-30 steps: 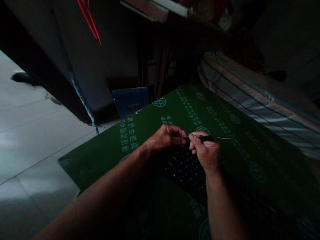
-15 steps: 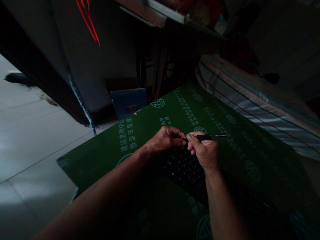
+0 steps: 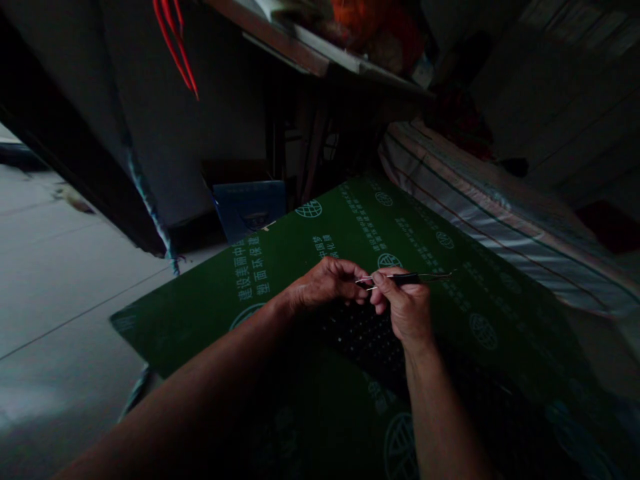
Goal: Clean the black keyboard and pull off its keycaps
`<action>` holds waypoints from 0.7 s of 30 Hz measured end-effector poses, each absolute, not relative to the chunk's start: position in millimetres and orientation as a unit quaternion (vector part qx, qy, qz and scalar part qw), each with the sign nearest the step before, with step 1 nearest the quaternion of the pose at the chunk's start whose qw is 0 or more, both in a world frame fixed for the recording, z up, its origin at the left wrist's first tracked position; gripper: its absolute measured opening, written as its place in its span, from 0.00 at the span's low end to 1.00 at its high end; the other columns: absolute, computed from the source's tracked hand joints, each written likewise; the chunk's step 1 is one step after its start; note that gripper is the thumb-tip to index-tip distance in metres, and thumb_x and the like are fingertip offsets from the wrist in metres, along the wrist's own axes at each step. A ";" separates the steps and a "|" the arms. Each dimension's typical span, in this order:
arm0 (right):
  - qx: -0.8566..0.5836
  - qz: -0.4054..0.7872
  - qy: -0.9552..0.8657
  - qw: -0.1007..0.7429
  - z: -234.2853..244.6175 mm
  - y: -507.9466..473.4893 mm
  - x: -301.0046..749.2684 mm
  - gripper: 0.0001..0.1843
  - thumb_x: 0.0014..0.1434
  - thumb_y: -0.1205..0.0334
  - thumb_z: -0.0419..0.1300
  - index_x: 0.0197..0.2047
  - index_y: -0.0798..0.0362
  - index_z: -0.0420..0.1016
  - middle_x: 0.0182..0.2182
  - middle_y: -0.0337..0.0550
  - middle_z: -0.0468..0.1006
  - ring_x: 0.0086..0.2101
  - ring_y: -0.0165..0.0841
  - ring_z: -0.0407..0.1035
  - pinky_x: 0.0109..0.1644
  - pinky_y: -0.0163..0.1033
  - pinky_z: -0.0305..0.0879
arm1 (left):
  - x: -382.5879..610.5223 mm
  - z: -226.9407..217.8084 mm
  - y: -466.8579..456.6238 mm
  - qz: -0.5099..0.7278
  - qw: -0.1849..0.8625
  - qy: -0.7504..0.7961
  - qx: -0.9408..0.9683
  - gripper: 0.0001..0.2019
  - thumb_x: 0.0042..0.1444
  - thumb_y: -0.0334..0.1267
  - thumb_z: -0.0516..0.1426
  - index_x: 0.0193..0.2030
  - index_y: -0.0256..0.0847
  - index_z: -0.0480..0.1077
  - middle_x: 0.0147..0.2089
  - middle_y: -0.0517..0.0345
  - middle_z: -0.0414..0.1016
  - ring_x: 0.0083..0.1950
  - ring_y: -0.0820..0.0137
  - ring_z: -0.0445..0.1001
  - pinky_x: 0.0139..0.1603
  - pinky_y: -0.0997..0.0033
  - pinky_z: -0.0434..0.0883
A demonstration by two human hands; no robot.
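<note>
My right hand (image 3: 411, 308) is closed around a small black sleeve-like piece (image 3: 406, 279), with thin bare wire (image 3: 435, 275) running out past its right end. From its left end two thin pale wires (image 3: 369, 283) reach to my left hand (image 3: 326, 283). The left thumb and fingers are pinched together at those wire tips. Both hands are held above a dark panel (image 3: 373, 337) with rows of pale marks, which looks like a keyboard. My right forearm covers part of it, and its far end is lost in shadow.
Under the hands lies a green board (image 3: 200, 300) with printed white characters and globe marks. A blue box (image 3: 253, 203) stands beyond its far edge. A mattress (image 3: 475, 200) lies along the right. Red cords (image 3: 177, 50) hang at upper left, near a loaded table (image 3: 310, 57).
The two pale wires between the hands now show more clearly, with a slightly wider gap between the fingertips. The view has shifted a little; both hands keep their grip.
</note>
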State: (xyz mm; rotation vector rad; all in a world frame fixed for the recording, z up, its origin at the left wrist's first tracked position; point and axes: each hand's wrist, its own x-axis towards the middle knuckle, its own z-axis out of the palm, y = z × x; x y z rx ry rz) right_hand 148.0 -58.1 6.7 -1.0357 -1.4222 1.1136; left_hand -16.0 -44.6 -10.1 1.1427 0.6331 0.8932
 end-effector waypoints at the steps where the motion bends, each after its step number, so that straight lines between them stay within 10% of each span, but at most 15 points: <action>1: -0.430 0.470 -0.577 0.511 6.9 -60.1 148.2 0.10 0.52 0.57 0.62 0.29 0.56 0.73 0.15 0.33 0.69 0.13 0.22 0.58 0.16 0.29 0.53 | -16.2 -10.8 -44.9 0.395 0.708 0.280 0.514 0.11 0.43 0.32 0.64 0.37 0.33 0.74 0.26 0.58 0.76 0.27 0.75 0.73 0.25 0.79 0.67; 21: -0.427 0.543 -0.435 0.577 1.8 -87.0 148.8 0.14 0.51 0.51 0.61 0.32 0.54 0.68 0.13 0.31 0.66 0.13 0.25 0.57 0.17 0.31 0.52 | -16.3 -11.3 -48.0 0.327 0.817 0.162 0.446 0.12 0.45 0.27 0.63 0.39 0.34 0.74 0.31 0.52 0.79 0.27 0.71 0.77 0.27 0.76 0.73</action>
